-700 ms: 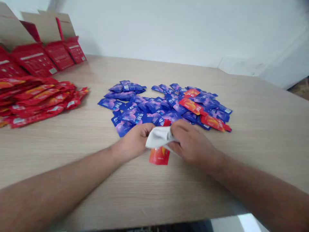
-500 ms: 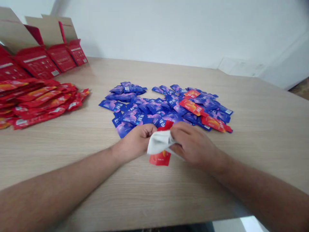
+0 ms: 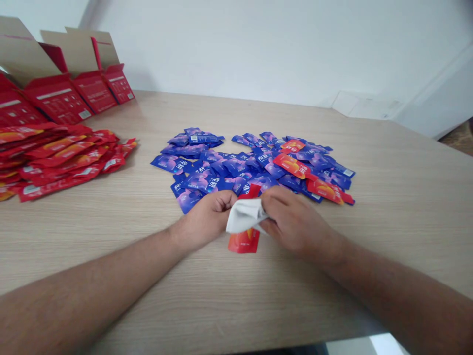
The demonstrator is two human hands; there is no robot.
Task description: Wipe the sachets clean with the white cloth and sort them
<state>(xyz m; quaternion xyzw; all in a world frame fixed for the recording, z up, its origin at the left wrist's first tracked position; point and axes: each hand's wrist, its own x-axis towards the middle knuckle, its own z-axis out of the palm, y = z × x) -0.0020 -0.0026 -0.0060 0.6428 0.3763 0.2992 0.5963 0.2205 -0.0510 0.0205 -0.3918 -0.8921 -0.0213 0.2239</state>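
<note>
A red and orange sachet [image 3: 244, 242] hangs over the near part of the table, its lower end pointing toward me. My left hand [image 3: 209, 217] is closed on the sachet's left side, its fingertips partly hidden. From the right, my right hand [image 3: 299, 222] pinches a white cloth or tissue [image 3: 244, 216], which lies across the sachet's middle and covers much of it. Just beyond both hands spreads a heap of blue and purple sachets [image 3: 236, 165]. Several red sachets, one of them a red-orange sachet [image 3: 293, 165], rest on the heap's right part.
At the left lies a thick pile of red sachets [image 3: 70, 155]. Behind it stand several red cardboard boxes [image 3: 61, 98] with raised lids. A white plate-like fixture [image 3: 365, 106] is at the back right, by the wall. The table's front edge runs below my forearms.
Both hands keep nearly the same place and grip. The white cloth has shifted very slightly over the sachet, and the whole view has moved a little.
</note>
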